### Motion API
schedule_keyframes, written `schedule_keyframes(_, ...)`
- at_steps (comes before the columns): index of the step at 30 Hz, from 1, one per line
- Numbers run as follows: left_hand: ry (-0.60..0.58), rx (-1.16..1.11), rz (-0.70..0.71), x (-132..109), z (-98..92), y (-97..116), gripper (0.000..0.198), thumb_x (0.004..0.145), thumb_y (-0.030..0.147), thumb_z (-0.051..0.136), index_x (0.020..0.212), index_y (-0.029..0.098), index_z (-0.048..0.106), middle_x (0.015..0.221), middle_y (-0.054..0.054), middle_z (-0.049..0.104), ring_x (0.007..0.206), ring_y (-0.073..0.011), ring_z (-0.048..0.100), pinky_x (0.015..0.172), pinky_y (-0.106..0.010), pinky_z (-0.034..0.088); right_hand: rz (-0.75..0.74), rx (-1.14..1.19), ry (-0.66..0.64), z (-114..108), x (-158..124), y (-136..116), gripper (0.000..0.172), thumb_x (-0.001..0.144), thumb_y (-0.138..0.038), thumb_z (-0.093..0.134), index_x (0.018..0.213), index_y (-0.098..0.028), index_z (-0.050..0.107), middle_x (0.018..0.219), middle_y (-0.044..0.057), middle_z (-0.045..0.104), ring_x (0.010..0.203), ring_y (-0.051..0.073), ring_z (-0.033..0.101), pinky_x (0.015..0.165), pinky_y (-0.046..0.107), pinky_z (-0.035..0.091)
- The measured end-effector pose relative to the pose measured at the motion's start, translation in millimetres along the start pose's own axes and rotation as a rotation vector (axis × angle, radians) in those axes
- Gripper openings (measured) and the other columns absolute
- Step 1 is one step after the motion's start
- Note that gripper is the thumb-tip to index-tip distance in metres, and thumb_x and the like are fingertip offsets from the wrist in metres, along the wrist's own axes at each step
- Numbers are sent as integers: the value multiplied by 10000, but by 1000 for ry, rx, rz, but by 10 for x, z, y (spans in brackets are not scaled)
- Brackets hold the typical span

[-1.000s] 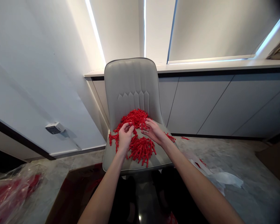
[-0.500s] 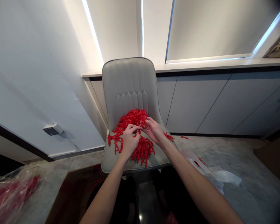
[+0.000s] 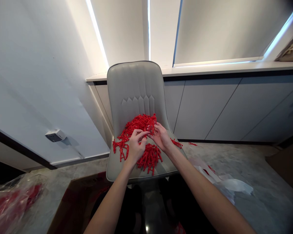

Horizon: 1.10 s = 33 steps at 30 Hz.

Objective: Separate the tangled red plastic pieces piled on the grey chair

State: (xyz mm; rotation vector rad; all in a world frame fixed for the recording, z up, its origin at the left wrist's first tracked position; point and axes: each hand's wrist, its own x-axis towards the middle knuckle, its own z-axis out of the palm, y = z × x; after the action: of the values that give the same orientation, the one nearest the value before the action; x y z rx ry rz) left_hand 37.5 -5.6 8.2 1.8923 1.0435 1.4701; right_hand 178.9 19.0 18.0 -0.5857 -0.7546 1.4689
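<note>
The left hand [image 3: 137,145] and right hand [image 3: 162,137] hide part of the red pieces [image 3: 139,122], whose details are too small to tell. At eight o'clock, the frame edge cuts a clear bag [image 3: 17,196].

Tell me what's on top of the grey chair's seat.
Red pieces: a heap by the backrest, a smaller pile nearer the front, some scattered. The left hand and right hand hide what's beneath.

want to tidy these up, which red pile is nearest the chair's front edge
The fanned-out pile at the front of the seat; the wider pile lies farther back, toward the backrest.
</note>
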Motion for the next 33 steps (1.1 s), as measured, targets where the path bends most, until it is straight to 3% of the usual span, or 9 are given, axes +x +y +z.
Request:
schedule_keyframes(6, 63, 17, -25, 10, 22, -15, 292, 965, 308, 504, 938, 181, 765, 994, -71, 607, 808, -154, 620, 693, -265, 510, -4, 104, 14, 19, 0, 13, 302, 729, -268, 729, 950, -257, 523, 896, -7, 694, 902, 189, 665, 772, 347, 562)
schedule_keyframes(11, 140, -111, -133, 21, 65, -99, 277, 909, 271, 593, 1167, 179, 635, 1051, -76, 649, 827, -159, 666, 730, -285, 551, -14, 172, 2, 43, -8, 18, 263, 737, -225, 726, 920, -247, 539, 890, -9, 697, 877, 178, 661, 834, 394, 585)
schedule_keyframes(19, 95, -306, -313, 56, 53, -139, 281, 814, 275, 701, 1055, 150, 629, 1016, -86, 704, 840, -181, 713, 804, -326, 561, -43, 112, -24, 36, -7, 37, 254, 756, -256, 723, 948, -240, 558, 903, -5, 663, 916, 175, 647, 879, 412, 577)
schedule_keyframes(22, 121, -445, -399, 75, 44, -179, 365, 757, 262, 755, 1073, 148, 615, 989, -76, 709, 859, -185, 718, 837, -341, 561, -75, -9, -44, 0, 8, 52, 260, 789, -317, 700, 999, -247, 563, 894, -5, 642, 910, 182, 644, 855, 403, 570)
schedule_keyframes(25, 191, -599, -477, 92, 15, -193, 465, 757, 268, 756, 1174, 165, 578, 1027, -80, 708, 877, -192, 727, 811, -328, 561, -192, -310, -54, -53, 25, 73, 264, 820, -346, 668, 1049, -238, 594, 879, 2, 635, 888, 184, 638, 840, 376, 554)
schedule_keyframes(29, 272, -568, -362, 104, -35, -197, 537, 797, 260, 721, 1306, 200, 563, 1170, -100, 685, 1006, -199, 709, 899, -346, 552, -292, -684, -114, -91, 24, 123, 263, 850, -329, 631, 1090, -222, 637, 901, 27, 666, 874, 188, 648, 833, 358, 543)
schedule_keyframes(33, 311, -359, -255, 96, -37, -191, 492, 818, 273, 714, 1295, 191, 626, 1198, -106, 687, 1112, -205, 658, 1009, -374, 515, -341, -790, -156, -71, -1, 161, 330, 876, -293, 602, 1196, -231, 651, 982, 47, 696, 895, 180, 663, 844, 349, 539)
